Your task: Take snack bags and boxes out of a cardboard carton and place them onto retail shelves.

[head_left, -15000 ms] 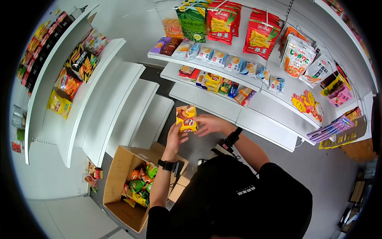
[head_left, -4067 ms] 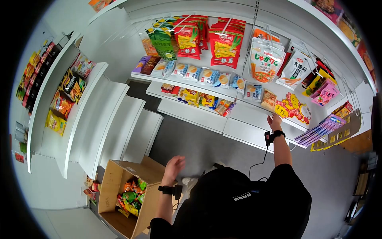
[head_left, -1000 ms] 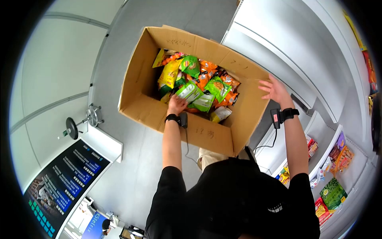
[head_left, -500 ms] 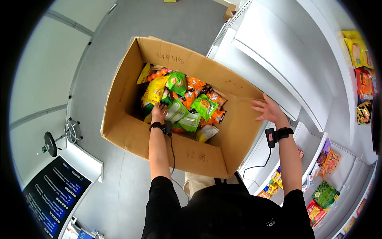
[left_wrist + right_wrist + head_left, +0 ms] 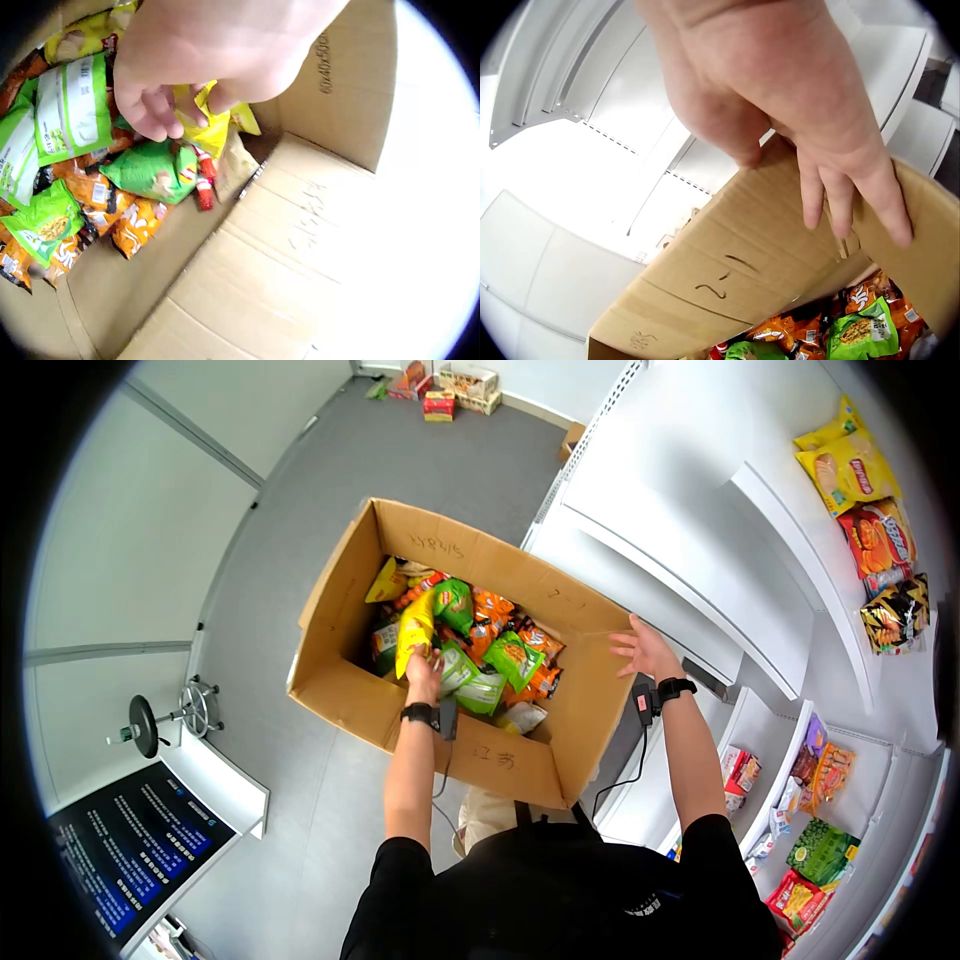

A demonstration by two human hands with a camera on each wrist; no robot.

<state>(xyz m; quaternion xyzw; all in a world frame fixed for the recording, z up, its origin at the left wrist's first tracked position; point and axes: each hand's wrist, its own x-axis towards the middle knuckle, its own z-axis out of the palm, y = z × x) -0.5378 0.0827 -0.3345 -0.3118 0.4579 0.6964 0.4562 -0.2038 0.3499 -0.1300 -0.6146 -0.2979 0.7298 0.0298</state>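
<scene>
In the head view, the left hand point(image 5: 425, 675) grasps a yellow snack bag point(image 5: 415, 630) by its near end, inside the cardboard box point(image 5: 530, 765). The bag stands tilted above a jumble of orange packets point(image 5: 490, 615) and a green packet point(image 5: 514, 659). The right hand point(image 5: 645, 652) rests at the box's right-hand corner, fingers spread and holding no packet. White shelves point(image 5: 640, 590) rise just beyond that corner, with snack bags point(image 5: 850, 468) on an upper one; a wheeled stool point(image 5: 145, 725) stands well apart, to the left.

In the left wrist view, the fingers curl about the yellow bag (their exact grip is partly hidden by the palm). It looks light and soft, probably puffed with air, with slick film and crushable contents; a crimped end seam or a gentle pinch seems the best hold. A green snack bag point(image 5: 154, 172) and a red-capped item point(image 5: 205, 187) crowd it from below, and the box wall stands close beside it, so neighbours could snag.

In the right wrist view, the hand straddles the box rim, its fingers extended down the inner face, clear of the packets below.
</scene>
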